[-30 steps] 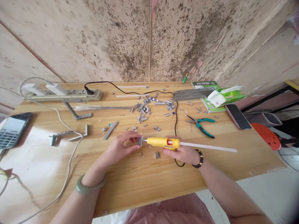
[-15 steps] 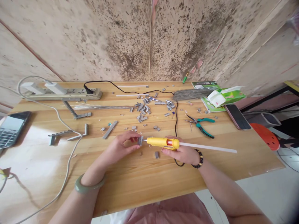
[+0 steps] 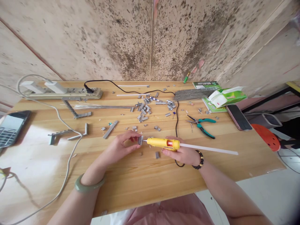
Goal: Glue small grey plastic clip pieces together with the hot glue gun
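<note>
Between the thumb and fingers of my left hand [image 3: 123, 144] is a small grey block [image 3: 140, 140], held just above the table. My right hand [image 3: 181, 153] is wrapped round a yellow hot glue gun [image 3: 161, 143], which points left. Its metal nozzle [image 3: 145, 141] is at the block's right side; whether it touches cannot be made out. A long white glue stick [image 3: 211, 149] sticks out of the gun's back end. Below the gun, a loose grey piece [image 3: 157, 154] lies on the wood.
Grey pieces [image 3: 144, 109] lie scattered mid-table, with thin metal wires [image 3: 105, 107] to their left. Teal-handled pliers [image 3: 202, 125] and a phone [image 3: 239, 117] are at right. A power strip [image 3: 77, 93] stands at the back left; a white cable [image 3: 67, 168] crosses the left side.
Almost nothing differs. Both hands keep their holds, and the nozzle stays beside the grey block; the view has shifted very slightly.
</note>
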Demonstrator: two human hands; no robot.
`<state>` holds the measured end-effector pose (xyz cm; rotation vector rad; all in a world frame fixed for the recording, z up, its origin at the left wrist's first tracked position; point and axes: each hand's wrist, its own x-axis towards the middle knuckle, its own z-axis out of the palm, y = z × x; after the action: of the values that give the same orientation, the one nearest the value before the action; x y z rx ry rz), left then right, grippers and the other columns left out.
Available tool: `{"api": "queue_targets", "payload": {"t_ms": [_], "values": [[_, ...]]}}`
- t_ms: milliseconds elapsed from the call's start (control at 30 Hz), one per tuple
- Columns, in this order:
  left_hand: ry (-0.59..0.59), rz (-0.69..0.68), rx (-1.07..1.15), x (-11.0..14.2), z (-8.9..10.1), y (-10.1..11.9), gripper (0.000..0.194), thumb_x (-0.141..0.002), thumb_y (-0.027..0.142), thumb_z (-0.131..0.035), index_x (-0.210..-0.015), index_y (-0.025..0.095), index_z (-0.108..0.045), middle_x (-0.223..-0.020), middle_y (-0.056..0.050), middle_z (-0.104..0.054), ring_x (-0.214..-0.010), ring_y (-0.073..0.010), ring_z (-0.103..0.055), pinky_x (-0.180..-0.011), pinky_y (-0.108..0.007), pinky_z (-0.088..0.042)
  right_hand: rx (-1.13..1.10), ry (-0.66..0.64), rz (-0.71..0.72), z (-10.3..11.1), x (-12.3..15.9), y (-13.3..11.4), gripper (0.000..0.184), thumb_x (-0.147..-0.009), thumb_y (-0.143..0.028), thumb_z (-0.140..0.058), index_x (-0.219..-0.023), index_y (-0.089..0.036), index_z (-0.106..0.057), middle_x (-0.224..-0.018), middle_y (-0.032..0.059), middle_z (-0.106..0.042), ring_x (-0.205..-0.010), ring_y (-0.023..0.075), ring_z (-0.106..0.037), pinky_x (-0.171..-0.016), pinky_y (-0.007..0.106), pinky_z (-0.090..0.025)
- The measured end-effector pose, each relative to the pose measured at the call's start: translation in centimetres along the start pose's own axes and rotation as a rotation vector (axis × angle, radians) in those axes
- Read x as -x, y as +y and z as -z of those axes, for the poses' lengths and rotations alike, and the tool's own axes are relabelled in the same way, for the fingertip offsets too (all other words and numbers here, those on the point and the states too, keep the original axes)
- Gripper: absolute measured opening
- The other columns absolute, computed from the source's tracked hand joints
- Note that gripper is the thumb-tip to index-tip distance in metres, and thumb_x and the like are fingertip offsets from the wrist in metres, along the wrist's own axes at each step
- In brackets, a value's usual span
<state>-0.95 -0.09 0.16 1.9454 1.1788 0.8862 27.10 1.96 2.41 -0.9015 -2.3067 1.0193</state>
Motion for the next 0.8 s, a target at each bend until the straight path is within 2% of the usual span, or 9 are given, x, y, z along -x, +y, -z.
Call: {"api": "queue_targets", "payload": {"t_ms": [467,800], "values": [[-0.008,-0.015,-0.047,-0.22,0.03,0.14,0.028,-0.081,0.031,-0.067,-0.107,0.021,-0.064,-0.095,-0.006,-0.067,-0.082,-0.0165,-0.062,-0.076,-0.03,-0.052,0.023,-0.013,0.006,0.03,-0.06,-0.04,0.026,-0.089,-0.04,-0.052,-0.07,-0.022,-0.048,-0.071,-0.0004,-0.052,-0.067,0.0143,-0.052,-0.063,0.024,-0.046],[-0.01,0.021,-0.017,-0.26,-0.22,-0.13,0.029,-0.08,0.032,-0.068,-0.105,0.02,-0.066,-0.095,-0.007,-0.068,-0.082,-0.0178,-0.063,-0.076,-0.032,-0.053,0.074,0.011,0.038,-0.19,0.03,0.25,0.026,-0.089,-0.042,-0.051,-0.073,-0.022,-0.052,-0.073,0.0009,-0.056,-0.069,0.0161,-0.055,-0.07,0.028,-0.048]]}}
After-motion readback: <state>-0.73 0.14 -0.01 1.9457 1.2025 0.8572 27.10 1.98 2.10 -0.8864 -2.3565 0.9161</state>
